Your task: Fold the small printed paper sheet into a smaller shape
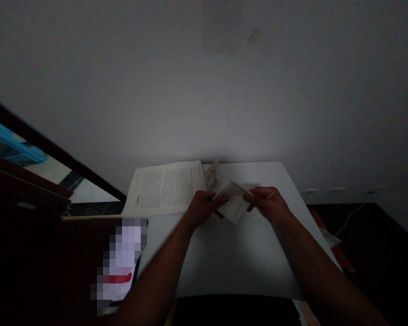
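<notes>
A small pale piece of paper (237,206), printed with a few dark marks, is held slantwise above the white table. My left hand (204,208) pinches its left edge between thumb and fingers. On the opposite side, my right hand (267,201) grips the right corner, thumb on top. Just beyond my left hand lies an open book (165,188) with pages of dense print. At that book's right edge, a small patterned piece of paper (211,174) stands up at a tilt. Whether the held paper is folded or layered, I cannot tell.
The white table (238,267) stands against a grey wall (217,104). A lit phone-like screen (124,258), blurred out, lies at the left edge beside my left forearm. A dark wooden frame (54,145) and a blue item (13,142) are farther left. Red packaging (342,256) lies right of the table.
</notes>
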`<move>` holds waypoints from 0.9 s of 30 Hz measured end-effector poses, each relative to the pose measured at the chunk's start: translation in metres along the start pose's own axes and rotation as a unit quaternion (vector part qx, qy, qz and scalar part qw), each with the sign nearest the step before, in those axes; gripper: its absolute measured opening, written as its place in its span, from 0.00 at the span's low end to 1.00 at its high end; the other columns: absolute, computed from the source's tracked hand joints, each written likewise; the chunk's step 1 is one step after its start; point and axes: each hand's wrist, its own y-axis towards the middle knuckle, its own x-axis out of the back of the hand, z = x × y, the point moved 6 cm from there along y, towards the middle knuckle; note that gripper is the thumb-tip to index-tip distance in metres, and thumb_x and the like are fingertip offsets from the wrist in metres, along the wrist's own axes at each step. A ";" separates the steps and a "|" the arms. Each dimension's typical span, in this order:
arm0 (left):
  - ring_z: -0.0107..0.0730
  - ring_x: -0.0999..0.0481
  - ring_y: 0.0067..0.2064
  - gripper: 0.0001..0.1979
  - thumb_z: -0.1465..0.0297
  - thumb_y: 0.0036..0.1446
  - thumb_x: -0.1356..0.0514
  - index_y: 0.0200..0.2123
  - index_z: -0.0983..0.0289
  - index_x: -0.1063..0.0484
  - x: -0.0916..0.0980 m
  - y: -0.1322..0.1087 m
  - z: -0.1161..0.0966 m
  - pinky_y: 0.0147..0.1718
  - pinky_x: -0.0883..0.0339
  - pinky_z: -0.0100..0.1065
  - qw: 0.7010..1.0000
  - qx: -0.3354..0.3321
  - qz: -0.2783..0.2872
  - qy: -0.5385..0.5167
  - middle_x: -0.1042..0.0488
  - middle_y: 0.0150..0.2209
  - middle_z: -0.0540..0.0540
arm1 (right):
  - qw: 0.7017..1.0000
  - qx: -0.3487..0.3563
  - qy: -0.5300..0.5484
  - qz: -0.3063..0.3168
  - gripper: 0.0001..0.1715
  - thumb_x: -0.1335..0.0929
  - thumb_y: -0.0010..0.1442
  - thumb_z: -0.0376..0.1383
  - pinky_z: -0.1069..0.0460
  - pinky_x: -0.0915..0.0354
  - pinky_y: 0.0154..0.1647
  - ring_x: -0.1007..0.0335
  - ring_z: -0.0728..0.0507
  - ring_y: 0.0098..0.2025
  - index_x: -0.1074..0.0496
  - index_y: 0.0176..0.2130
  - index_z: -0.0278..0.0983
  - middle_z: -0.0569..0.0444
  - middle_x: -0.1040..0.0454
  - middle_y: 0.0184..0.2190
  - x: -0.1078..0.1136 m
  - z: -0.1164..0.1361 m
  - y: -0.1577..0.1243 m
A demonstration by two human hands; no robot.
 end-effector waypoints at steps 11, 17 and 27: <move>0.31 0.26 0.31 0.17 0.58 0.50 0.36 0.35 0.66 0.20 0.013 -0.008 -0.019 0.29 0.34 0.29 0.981 -0.083 -0.171 0.025 0.22 0.29 0.53 | 0.995 -0.017 0.094 -0.008 0.12 0.23 0.43 0.39 0.50 0.27 0.27 0.27 0.46 0.27 0.20 0.29 0.34 0.50 0.21 0.26 -0.016 -0.001 -0.001; 0.29 0.27 0.28 0.18 0.57 0.52 0.38 0.35 0.67 0.20 0.011 -0.007 -0.015 0.27 0.35 0.29 0.987 -0.089 -0.137 0.000 0.24 0.27 0.51 | 0.990 -0.049 0.135 0.002 0.13 0.23 0.44 0.40 0.50 0.27 0.26 0.27 0.46 0.26 0.20 0.28 0.32 0.49 0.22 0.25 -0.019 -0.003 -0.003; 0.34 0.22 0.32 0.20 0.60 0.46 0.33 0.39 0.69 0.23 -0.004 -0.003 -0.007 0.32 0.27 0.33 0.990 -0.070 -0.081 -0.094 0.21 0.34 0.59 | 0.982 -0.016 0.173 -0.071 0.12 0.24 0.46 0.42 0.50 0.27 0.28 0.29 0.47 0.24 0.22 0.27 0.35 0.53 0.23 0.26 -0.017 -0.003 0.000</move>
